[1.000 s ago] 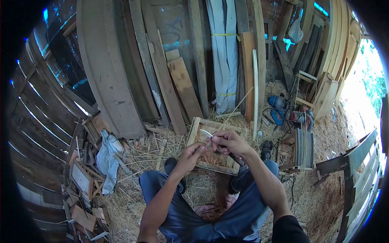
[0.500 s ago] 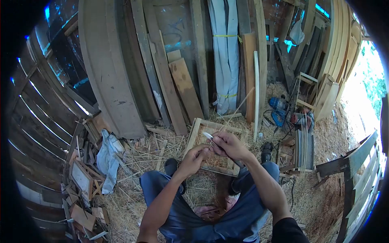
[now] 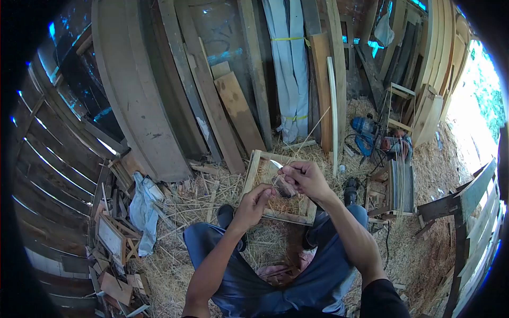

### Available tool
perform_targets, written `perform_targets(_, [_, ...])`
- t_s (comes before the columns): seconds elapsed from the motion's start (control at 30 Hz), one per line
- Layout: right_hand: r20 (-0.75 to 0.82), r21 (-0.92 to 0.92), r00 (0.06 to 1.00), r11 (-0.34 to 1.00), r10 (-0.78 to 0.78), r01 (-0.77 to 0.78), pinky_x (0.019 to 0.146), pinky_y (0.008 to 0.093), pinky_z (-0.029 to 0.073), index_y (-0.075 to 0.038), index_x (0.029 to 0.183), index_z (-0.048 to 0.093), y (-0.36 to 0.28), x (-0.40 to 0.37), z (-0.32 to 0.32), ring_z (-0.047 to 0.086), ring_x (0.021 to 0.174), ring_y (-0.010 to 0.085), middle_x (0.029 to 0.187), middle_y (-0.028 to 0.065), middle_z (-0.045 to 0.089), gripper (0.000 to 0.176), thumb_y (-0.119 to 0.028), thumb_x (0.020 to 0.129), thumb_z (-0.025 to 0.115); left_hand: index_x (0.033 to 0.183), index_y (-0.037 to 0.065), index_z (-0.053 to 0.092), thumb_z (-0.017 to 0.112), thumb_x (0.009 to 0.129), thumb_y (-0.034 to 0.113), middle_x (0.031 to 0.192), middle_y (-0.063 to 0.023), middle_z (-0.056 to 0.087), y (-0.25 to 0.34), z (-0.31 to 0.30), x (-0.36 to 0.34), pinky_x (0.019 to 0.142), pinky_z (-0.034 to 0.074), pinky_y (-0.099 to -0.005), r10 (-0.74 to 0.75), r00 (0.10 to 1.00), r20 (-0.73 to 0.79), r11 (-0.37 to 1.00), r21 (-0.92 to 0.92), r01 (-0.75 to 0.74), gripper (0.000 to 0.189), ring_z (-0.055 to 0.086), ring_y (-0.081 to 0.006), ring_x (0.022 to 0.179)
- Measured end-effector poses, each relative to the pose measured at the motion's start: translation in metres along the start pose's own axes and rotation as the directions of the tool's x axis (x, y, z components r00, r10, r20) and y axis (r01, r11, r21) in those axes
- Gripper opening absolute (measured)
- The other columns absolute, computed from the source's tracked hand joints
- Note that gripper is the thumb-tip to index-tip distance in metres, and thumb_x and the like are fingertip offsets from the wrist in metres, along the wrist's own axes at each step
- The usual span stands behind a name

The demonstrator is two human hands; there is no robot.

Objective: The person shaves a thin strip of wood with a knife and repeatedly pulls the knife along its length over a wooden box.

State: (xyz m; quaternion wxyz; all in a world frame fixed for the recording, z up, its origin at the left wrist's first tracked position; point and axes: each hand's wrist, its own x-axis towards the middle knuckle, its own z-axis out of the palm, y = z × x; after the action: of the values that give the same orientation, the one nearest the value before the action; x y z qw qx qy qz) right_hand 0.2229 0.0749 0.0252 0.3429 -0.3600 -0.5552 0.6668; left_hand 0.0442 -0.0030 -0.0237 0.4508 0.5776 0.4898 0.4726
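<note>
My right hand [image 3: 305,180] is closed around a knife, its pale pointed blade [image 3: 276,164] angled up and to the left. Lower and to the left, my left hand [image 3: 253,205] is closed in a pinch, its fingertips close to the right hand. A thin wooden strip [image 3: 319,123] slants up and away to the right from behind the right hand. Between the hands shows a dark brownish patch, partly covered by the fingers. Both hands are over a square wooden frame [image 3: 248,177] near my feet, with shavings inside it.
Shavings and thin strips [image 3: 197,199] litter the ground. Tall boards [image 3: 140,106] lean along the back wall. A blue power tool [image 3: 363,127] and a bundle of long thin strips [image 3: 398,169] stand to the right. Wood scraps and a pale cloth [image 3: 143,206] are at left.
The hands have drawn slightly apart, my left hand shifting down and left. The knife blade now tilts more to the upper left, and the brownish patch shows between the hands.
</note>
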Motion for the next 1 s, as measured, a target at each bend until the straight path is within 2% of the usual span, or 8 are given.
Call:
perform_targets(0.1, [-0.048, -0.073, 0.998, 0.997, -0.033, 0.03, 0.042, 0.0176, 0.029, 0.0, 0.091, 0.066, -0.001, 0.003, -0.006, 0.038, 0.049, 0.0005, 0.062, -0.0054, 0.049, 0.025, -0.022, 0.096, 0.054, 0.102, 0.004, 0.058, 0.045, 0.101, 0.025, 0.064, 0.0044, 0.041, 0.006, 0.001, -0.002, 0.048, 0.03, -0.0218, -0.03, 1.0, 0.006, 0.998, 0.054, 0.03, 0.025, 0.034, -0.0033, 0.052])
perform_targets(0.17, [-0.134, -0.088, 0.991, 0.996, -0.009, -0.003, 0.042, 0.0193, 0.029, 0.0, 0.093, 0.066, -0.003, 0.005, -0.017, 0.038, 0.048, 0.0009, 0.062, -0.005, 0.05, 0.023, -0.02, 0.096, 0.055, 0.102, 0.004, 0.058, 0.045, 0.101, 0.025, 0.064, 0.0044, 0.041, 0.003, 0.0, -0.003, 0.048, 0.03, -0.022, -0.018, 1.0, 0.018, 0.999, 0.049, 0.017, 0.024, 0.034, -0.0032, 0.052])
perform_targets(0.2, [-0.101, -0.048, 0.994, 0.998, -0.042, 0.037, 0.041, 0.0191, 0.028, 0.0, 0.093, 0.066, -0.002, 0.008, -0.022, 0.036, 0.047, 0.0008, 0.062, -0.005, 0.05, 0.024, -0.021, 0.096, 0.055, 0.102, 0.004, 0.058, 0.045, 0.101, 0.024, 0.065, 0.0045, 0.042, 0.003, 0.0, -0.003, 0.048, 0.03, -0.0222, -0.008, 1.0, 0.026, 0.999, 0.046, 0.007, 0.024, 0.034, -0.0031, 0.052])
perform_targets(0.43, [-0.117, -0.013, 0.993, 1.0, -0.023, 0.022, 0.041, 0.0191, 0.027, 0.0, 0.093, 0.066, -0.001, 0.007, -0.034, 0.036, 0.046, 0.0019, 0.061, -0.0046, 0.048, 0.023, -0.02, 0.095, 0.056, 0.1, 0.005, 0.058, 0.045, 0.1, 0.025, 0.064, 0.0045, 0.042, 0.006, -0.006, -0.005, 0.047, 0.03, -0.0228, -0.028, 0.998, 0.06, 1.0, 0.006, 0.028, 0.024, 0.036, -0.0029, 0.053])
perform_targets(0.63, [-0.135, -0.025, 0.991, 1.0, -0.002, -0.001, 0.041, 0.0187, 0.027, 0.002, 0.096, 0.066, -0.001, 0.006, -0.044, 0.036, 0.047, 0.0023, 0.061, -0.0039, 0.048, 0.022, -0.018, 0.095, 0.057, 0.1, 0.004, 0.059, 0.045, 0.1, 0.025, 0.061, 0.0046, 0.041, 0.008, -0.013, -0.012, 0.048, 0.03, -0.0229, -0.046, 0.994, 0.101, 0.995, 0.091, 0.037, 0.025, 0.035, -0.0038, 0.052])
perform_targets(0.7, [-0.168, -0.033, 0.986, 0.999, -0.019, 0.014, 0.04, 0.0187, 0.026, 0.003, 0.096, 0.065, 0.004, 0.009, -0.051, 0.036, 0.046, 0.0023, 0.062, -0.0033, 0.049, 0.023, -0.019, 0.094, 0.057, 0.1, 0.001, 0.059, 0.045, 0.1, 0.022, 0.076, 0.0001, 0.054, 0.01, -0.016, -0.016, 0.059, 0.038, -0.0248, -0.157, 0.98, 0.118, 0.986, 0.079, 0.148, 0.025, 0.041, -0.0068, 0.062])
perform_targets(0.9, [-0.276, -0.042, 0.959, 0.998, -0.063, 0.053, 0.039, 0.0186, 0.025, 0.002, 0.095, 0.064, 0.007, 0.011, -0.073, 0.035, 0.044, 0.0019, 0.061, -0.0028, 0.048, 0.024, -0.021, 0.095, 0.057, 0.098, 0.001, 0.058, 0.045, 0.1, 0.021, 0.082, -0.0009, 0.058, -0.002, -0.025, -0.023, 0.066, 0.042, -0.0255, -0.139, 0.98, 0.14, 0.987, 0.101, 0.126, 0.024, 0.048, -0.0091, 0.07])
perform_targets(1.0, [-0.305, -0.004, 0.952, 0.999, -0.042, 0.042, 0.039, 0.0189, 0.025, 0.002, 0.095, 0.064, 0.004, 0.01, -0.085, 0.035, 0.044, 0.002, 0.061, -0.003, 0.048, 0.025, -0.022, 0.095, 0.056, 0.098, 0.001, 0.058, 0.045, 0.1, 0.02, 0.081, 0.0, 0.057, 0.002, -0.028, -0.026, 0.064, 0.041, -0.0252, -0.165, 0.973, 0.163, 0.984, 0.095, 0.151, 0.023, 0.046, -0.0081, 0.067])
